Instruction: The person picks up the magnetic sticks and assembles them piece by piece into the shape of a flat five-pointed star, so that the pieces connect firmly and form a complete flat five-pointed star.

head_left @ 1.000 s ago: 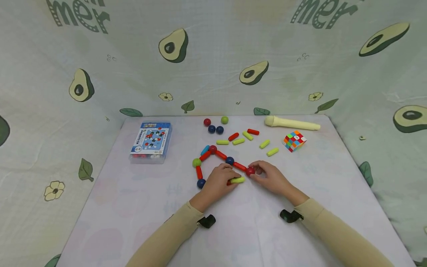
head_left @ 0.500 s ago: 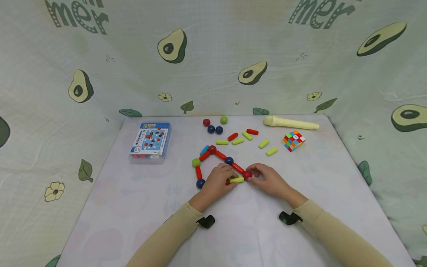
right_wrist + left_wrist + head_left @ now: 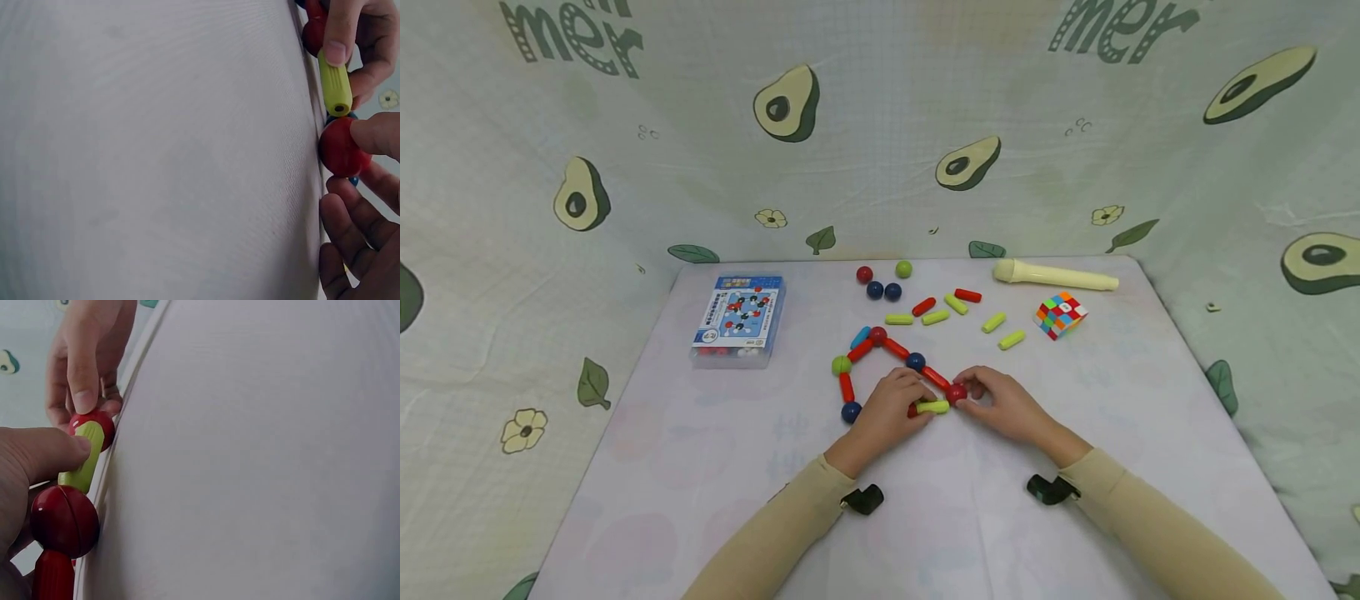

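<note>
Head view, lower right of centre: my left hand (image 3: 891, 407) pinches the yellow-green rod (image 3: 934, 407), my right hand (image 3: 1002, 405) pinches the red ball (image 3: 957, 394) just beside it, seemingly for joining, so the next move calls for aligning the two and pressing.

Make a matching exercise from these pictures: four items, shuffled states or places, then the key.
1. Left hand
2. Right hand
3. Multicoloured puzzle cube
4. Blue-and-white-labelled clear plastic box

A. pinches a glossy red ball
B. on the pale table's left side
C. pinches a ribbed yellow-green rod
D. just in front of a pale-yellow microphone-shaped stick

Pairs: 1-C; 2-A; 3-D; 4-B
</note>
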### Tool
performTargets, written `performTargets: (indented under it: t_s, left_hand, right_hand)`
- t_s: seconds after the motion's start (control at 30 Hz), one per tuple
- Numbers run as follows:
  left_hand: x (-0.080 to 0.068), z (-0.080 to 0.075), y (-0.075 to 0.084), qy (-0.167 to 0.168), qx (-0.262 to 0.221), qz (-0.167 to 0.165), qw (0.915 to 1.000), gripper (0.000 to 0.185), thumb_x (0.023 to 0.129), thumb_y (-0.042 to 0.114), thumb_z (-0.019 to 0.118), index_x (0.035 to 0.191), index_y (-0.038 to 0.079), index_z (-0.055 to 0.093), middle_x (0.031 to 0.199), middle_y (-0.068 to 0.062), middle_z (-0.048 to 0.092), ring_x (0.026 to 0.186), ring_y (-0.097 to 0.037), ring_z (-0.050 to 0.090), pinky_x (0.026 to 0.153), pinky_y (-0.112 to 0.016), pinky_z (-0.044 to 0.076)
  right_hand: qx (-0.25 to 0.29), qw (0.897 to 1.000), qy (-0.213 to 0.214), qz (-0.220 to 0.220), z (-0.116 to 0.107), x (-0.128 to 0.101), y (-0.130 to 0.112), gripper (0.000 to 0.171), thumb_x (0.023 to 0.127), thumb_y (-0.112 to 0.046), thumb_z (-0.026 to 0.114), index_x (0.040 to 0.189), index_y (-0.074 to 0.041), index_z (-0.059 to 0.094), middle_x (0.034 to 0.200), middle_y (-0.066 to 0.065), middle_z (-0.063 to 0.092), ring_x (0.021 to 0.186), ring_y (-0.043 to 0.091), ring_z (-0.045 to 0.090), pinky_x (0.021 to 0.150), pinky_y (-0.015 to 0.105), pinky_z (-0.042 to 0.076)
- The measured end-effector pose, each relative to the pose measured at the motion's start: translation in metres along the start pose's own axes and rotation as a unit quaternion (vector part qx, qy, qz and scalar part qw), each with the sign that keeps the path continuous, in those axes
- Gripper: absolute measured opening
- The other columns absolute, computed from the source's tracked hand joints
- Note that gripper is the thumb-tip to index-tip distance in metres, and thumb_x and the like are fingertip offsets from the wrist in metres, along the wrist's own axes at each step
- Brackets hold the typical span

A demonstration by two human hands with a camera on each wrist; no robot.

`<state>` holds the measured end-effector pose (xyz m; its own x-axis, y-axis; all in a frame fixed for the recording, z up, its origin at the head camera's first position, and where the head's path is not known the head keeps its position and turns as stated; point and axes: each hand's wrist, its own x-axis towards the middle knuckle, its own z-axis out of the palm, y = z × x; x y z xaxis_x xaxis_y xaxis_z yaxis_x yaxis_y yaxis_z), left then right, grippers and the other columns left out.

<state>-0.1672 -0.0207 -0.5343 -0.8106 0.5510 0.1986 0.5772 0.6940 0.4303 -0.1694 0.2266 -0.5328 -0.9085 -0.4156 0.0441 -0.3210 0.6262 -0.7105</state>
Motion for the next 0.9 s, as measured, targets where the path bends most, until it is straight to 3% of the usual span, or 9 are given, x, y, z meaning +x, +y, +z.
performTargets:
  t_s: [0.9]
  left_hand:
    - [-0.0016, 0.0010, 0.0021, 0.025, 0.018, -0.028, 0.9991, 0.022, 0.090, 0.027, 0.080, 0.109, 0.016, 0.076, 0.105, 0.003, 0.066, 0.117, -0.017, 0.051, 0.100, -0.026, 0.048]
  right_hand:
    - [-0.019, 1.000, -0.009, 0.016, 0.0007, 0.0023, -0.0077, 0.032, 0.094, -0.025, 0.075, 0.123, -0.017, 0.066, 0.098, -0.009, 0.063, 0.087, 0.014, 0.056, 0.075, 0.031, 0.049]
